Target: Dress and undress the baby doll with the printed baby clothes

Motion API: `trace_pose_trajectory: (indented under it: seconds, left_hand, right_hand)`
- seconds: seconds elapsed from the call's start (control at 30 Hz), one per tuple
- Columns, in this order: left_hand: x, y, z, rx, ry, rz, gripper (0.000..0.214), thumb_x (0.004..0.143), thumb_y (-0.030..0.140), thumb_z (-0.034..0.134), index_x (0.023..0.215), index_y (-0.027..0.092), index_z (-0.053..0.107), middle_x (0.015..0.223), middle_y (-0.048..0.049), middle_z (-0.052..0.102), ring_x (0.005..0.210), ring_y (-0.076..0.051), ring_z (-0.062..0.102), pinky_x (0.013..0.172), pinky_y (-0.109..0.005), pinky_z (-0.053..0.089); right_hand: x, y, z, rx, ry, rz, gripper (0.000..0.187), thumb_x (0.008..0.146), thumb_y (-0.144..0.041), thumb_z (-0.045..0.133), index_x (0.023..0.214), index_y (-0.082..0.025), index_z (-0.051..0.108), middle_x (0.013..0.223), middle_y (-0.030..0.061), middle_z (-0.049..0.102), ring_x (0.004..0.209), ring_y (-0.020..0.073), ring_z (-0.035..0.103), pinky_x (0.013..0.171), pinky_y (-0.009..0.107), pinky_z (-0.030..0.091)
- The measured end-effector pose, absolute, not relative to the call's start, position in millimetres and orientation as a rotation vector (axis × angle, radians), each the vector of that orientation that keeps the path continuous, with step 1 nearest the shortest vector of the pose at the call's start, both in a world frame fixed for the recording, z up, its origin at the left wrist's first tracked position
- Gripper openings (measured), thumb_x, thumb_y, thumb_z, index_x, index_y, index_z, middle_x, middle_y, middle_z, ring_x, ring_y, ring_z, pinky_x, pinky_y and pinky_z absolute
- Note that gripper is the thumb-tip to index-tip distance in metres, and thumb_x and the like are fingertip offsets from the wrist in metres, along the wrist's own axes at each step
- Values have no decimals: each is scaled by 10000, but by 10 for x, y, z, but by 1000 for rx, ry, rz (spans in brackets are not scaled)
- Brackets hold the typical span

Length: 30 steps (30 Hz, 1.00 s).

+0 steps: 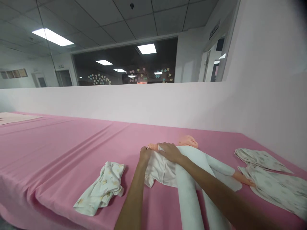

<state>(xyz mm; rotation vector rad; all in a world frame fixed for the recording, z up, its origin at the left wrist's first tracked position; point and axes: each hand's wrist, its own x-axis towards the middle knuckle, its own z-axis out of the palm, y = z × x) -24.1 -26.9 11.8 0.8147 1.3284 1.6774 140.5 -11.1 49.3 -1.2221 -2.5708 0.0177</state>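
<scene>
A baby doll point(192, 159) with a soft white body lies on its back on the pink sheet point(59, 153), head towards the wall. A white garment point(159, 171) is partly on its arm and chest. My left hand point(145, 155) is closed on the garment's sleeve near the doll's small hand point(153, 146). My right hand point(170, 151) lies over the doll's arm and the garment, fingers curled onto the cloth.
A crumpled printed baby garment point(102, 188) lies left of the doll. Two more printed clothes point(268, 175) lie at the right near the wall. A folded pale cloth point(14, 117) sits far left. A low pink wall point(144, 102) runs behind the table.
</scene>
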Motion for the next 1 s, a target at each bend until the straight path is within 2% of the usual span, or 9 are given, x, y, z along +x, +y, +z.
trace_pose_trajectory:
  seconds: [0.1, 0.2, 0.27, 0.4, 0.53, 0.73, 0.9, 1.0]
  left_hand:
    - [-263, -316, 350, 817, 1286, 1694, 80, 660, 210, 651, 668, 160, 589, 567, -10, 557, 599, -182, 565, 613, -297, 439]
    - [-167, -376, 575, 838, 1204, 1751, 133, 659, 247, 645, 763, 167, 627, 619, 1, 589, 555, -141, 544, 575, -263, 434]
    - [-71, -411, 696, 853, 1165, 1780, 150, 659, 242, 626, 793, 174, 631, 605, 15, 578, 519, -122, 522, 540, -244, 419]
    - [92, -471, 857, 876, 1120, 1799, 165, 645, 213, 596, 806, 180, 613, 538, 41, 519, 443, -101, 457, 450, -214, 348]
    - [192, -567, 952, 892, 1054, 1795, 195, 640, 211, 588, 832, 183, 596, 531, 45, 518, 429, -92, 442, 455, -212, 357]
    - [278, -673, 1061, 923, 996, 1764, 186, 631, 183, 576, 817, 185, 587, 499, 51, 516, 396, -82, 425, 485, -225, 388]
    - [301, -678, 1078, 927, 957, 1756, 193, 643, 226, 601, 830, 183, 580, 498, 62, 491, 398, -70, 405, 445, -192, 322]
    - [384, -710, 1068, 947, 908, 1723, 207, 656, 259, 604, 847, 183, 588, 502, 64, 476, 412, -70, 393, 433, -183, 285]
  right_hand:
    - [1449, -81, 520, -1252, -2548, 18, 435, 953, -414, 367, 1343, -253, 475, 1177, 96, 616, 1069, 244, 544, 892, 362, 344]
    - [1469, -134, 575, -1266, -2531, -9, 399, 947, -430, 379, 1280, -270, 529, 1115, 82, 632, 1010, 239, 566, 839, 342, 367]
    - [1456, -191, 602, -1288, -2505, -47, 366, 945, -409, 383, 1191, -232, 590, 1061, 105, 638, 973, 253, 574, 802, 343, 376]
    - [1407, -284, 614, -1294, -2460, -96, 297, 916, -179, 370, 1008, -143, 651, 1017, 175, 626, 949, 273, 575, 783, 357, 376]
    - [1416, -317, 642, -1165, -2440, -13, 306, 837, -56, 393, 1028, -125, 623, 1025, 171, 625, 912, 256, 583, 772, 346, 389]
    - [1491, -299, 718, -864, -2379, 307, 278, 924, -190, 356, 1049, -200, 604, 1001, 45, 664, 867, 170, 602, 741, 257, 433]
    - [1465, -223, 711, -789, -2367, 532, 220, 907, -188, 433, 965, -171, 645, 940, 30, 678, 868, 177, 622, 756, 265, 466]
    - [1467, -202, 676, -822, -2383, 634, 194, 905, -280, 537, 980, -134, 640, 927, 28, 663, 842, 184, 626, 742, 300, 503]
